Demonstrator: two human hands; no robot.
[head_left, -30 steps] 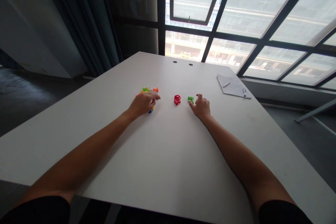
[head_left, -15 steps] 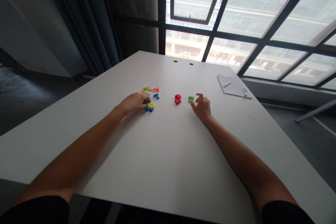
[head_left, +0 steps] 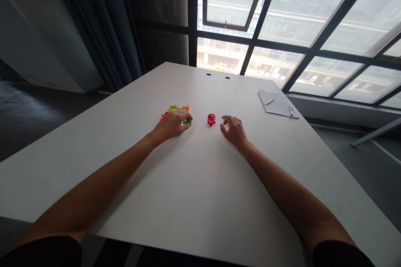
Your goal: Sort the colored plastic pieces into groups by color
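My left hand (head_left: 171,125) is over the left part of the white table (head_left: 200,183), its thumb and fingers closed on a small green plastic piece (head_left: 187,122). Behind and under it lie several small plastic pieces, among them a lime-green piece (head_left: 173,107) and an orange piece (head_left: 186,107); the hand covers part of this group. Red plastic pieces (head_left: 211,119) sit close together between my hands. To their right, my right hand (head_left: 234,130) rests low with thumb and forefinger curved and apart. The green piece near it is almost wholly hidden by the fingers.
On the right of the table lies a sheet of paper (head_left: 275,103) with handwriting and two pens on it. Two round holes (head_left: 218,76) are set near the far edge. Large windows (head_left: 282,12) stand beyond the table, and a dark curtain (head_left: 97,21) hangs at the left.
My left hand has moved right, away from the group, bringing a green piece with it. My right hand has shifted slightly left, covering the green piece that was visible beside it.
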